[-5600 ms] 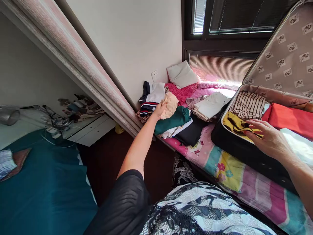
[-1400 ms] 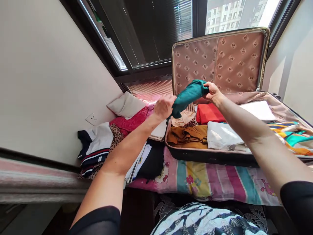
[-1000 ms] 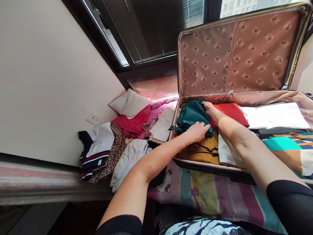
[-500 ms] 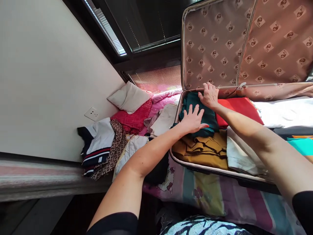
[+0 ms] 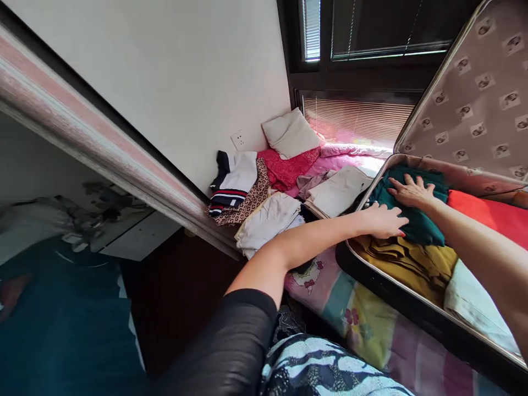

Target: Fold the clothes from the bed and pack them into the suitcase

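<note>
A dark green folded garment [image 5: 424,225] lies in the far left corner of the open suitcase [image 5: 396,286]. My right hand [image 5: 412,192] rests on its top, palm down with fingers spread. Closer to me, my left hand [image 5: 383,221] lies over the garment's near left edge, beside the suitcase rim, its fingers stretched out. Neither hand grips anything. Folded mustard clothing [image 5: 406,267] sits in front of the green garment. To the right are a red folded garment [image 5: 490,217] and a pale folded garment [image 5: 474,297], partly covered by my right arm.
Left of the suitcase on the bed lie folded white clothes [image 5: 270,220], a beige folded stack [image 5: 338,190], a leopard-print garment [image 5: 251,201] and a striped white garment [image 5: 239,176]. A white cushion [image 5: 292,133] leans by the wall. The suitcase lid [image 5: 474,99] stands raised.
The view has swung left, so the suitcase sits further right. My right hand has come down from the back rim onto the green garment; my left hand has shifted to its left edge.
</note>
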`<state>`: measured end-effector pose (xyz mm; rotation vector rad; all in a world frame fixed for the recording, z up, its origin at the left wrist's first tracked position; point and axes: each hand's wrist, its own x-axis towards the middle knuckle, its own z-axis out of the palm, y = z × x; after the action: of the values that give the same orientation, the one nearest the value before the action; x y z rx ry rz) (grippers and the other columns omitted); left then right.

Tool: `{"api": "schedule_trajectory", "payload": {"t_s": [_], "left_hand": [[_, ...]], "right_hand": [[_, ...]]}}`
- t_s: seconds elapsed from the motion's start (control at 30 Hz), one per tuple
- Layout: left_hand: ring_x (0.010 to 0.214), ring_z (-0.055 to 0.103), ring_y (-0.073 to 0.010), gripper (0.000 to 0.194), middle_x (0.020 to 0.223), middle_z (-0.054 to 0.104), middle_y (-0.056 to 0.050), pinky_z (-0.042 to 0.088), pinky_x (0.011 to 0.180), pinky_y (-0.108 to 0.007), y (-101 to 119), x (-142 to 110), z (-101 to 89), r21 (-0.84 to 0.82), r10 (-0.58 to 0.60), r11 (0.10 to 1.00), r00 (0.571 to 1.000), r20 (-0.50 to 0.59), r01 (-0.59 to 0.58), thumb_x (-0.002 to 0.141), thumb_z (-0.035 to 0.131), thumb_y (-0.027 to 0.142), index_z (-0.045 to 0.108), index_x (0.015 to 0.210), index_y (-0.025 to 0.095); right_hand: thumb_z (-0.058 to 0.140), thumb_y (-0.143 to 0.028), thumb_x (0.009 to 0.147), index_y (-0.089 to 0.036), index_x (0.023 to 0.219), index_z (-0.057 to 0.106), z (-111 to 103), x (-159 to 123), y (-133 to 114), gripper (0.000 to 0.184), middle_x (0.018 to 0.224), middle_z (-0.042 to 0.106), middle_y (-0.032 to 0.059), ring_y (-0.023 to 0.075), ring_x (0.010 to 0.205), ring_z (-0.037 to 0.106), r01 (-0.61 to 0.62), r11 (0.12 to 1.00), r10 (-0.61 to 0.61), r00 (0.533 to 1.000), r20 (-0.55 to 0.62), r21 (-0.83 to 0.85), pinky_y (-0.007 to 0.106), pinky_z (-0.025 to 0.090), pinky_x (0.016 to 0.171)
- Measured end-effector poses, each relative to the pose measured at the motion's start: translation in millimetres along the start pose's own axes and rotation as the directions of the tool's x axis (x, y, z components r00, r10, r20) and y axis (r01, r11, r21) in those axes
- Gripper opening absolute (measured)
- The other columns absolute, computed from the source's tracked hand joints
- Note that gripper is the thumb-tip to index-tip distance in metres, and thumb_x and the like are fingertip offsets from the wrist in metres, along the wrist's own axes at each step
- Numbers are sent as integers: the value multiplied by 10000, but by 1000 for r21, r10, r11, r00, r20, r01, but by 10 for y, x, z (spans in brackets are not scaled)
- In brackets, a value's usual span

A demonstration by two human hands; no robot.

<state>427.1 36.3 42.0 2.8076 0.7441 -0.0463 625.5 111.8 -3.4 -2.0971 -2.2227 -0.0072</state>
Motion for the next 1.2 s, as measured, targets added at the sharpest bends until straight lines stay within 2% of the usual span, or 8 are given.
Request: {"api": "schedule_trajectory", "payload": {"t_s": [0.13, 0.2, 0.3, 0.47, 0.6, 0.73, 1.0, 1.2], "left_hand": [[1394, 689, -264, 410, 1500, 683, -164, 545, 1230, -416, -5, -1285, 129, -158, 224, 941, 902, -370, -299, 1119, 585, 185, 685, 1515, 225], [1354, 704, -227, 353, 1429, 723, -145, 570, 1200, -365, -100, -1971, 431, -276, 95, 924, 857, -506, -266, 1115, 548, 158, 731, 1415, 187], [1178, 765, -218, 272, 1249, 777, -107, 659, 1044, -367, -229, -2815, 1041, -470, -300, 882, 780, -549, 8, 1057, 587, 137, 786, 1234, 192], [1029, 786, -205, 253, 1147, 775, -106, 690, 864, -321, -167, -3432, 1800, -627, -581, 745, 682, -444, 226, 990, 618, 101, 800, 1151, 170], [1147, 767, -233, 277, 1206, 761, -118, 645, 1082, -402, -76, -3269, 1876, -550, -533, 801, 699, -477, 236, 986, 645, 109, 790, 1213, 176], [1354, 681, -294, 371, 1401, 706, -154, 559, 1221, -470, -208, -2718, 1642, -383, -441, 881, 774, -455, 277, 991, 694, 186, 741, 1359, 174], [1675, 368, -396, 794, 1788, 400, -246, 409, 1331, -548, -897, -1524, 1021, -88, -409, 912, 874, -262, 400, 973, 781, 255, 478, 1696, 129], [1752, 157, -448, 1164, 1873, 258, -176, 221, 1385, -648, -1458, -1044, 983, 80, -333, 937, 939, -81, 339, 813, 961, 403, 342, 1790, 272]], "right_hand": [[486, -465, 1138, -166, 1733, 495, -435, -518, -214, 666, 1794, 345, 305, 474, 1662, 299, -15, 999, 16, 1000, 15, -35, 713, 346, 1217], [482, -476, 1127, -168, 1728, 489, -563, -928, -271, 675, 1778, 386, 290, 461, 1640, 352, 14, 999, -15, 1000, -26, -39, 683, 386, 1217], [433, -539, 1118, -197, 1703, 494, -591, -1622, -325, 680, 1717, 496, 254, 449, 1541, 495, 54, 999, -54, 991, -123, 0, 668, 484, 1160], [395, -549, 1112, -189, 1628, 540, -289, -2459, -596, 645, 1563, 640, 247, 397, 1402, 645, 162, 978, -120, 953, -277, 134, 582, 568, 1149], [400, -506, 1116, -193, 1617, 571, -100, -2628, -880, 615, 1585, 629, 238, 421, 1402, 639, 116, 989, -88, 962, -260, 96, 625, 552, 1146], [416, -504, 1102, -231, 1606, 602, -98, -2570, -910, 602, 1499, 695, 194, 397, 1358, 663, 86, 987, -57, 977, -207, 135, 598, 553, 1138], [396, -543, 1074, -200, 1524, 686, -161, -2521, -772, 636, 1528, 698, 184, 395, 1414, 661, 19, 959, 15, 993, -116, 281, 603, 528, 1212], [395, -649, 1067, -259, 1480, 728, -264, -2590, -741, 658, 1509, 721, 147, 380, 1419, 673, 55, 903, -55, 998, -12, 426, 603, 538, 1229]]}}
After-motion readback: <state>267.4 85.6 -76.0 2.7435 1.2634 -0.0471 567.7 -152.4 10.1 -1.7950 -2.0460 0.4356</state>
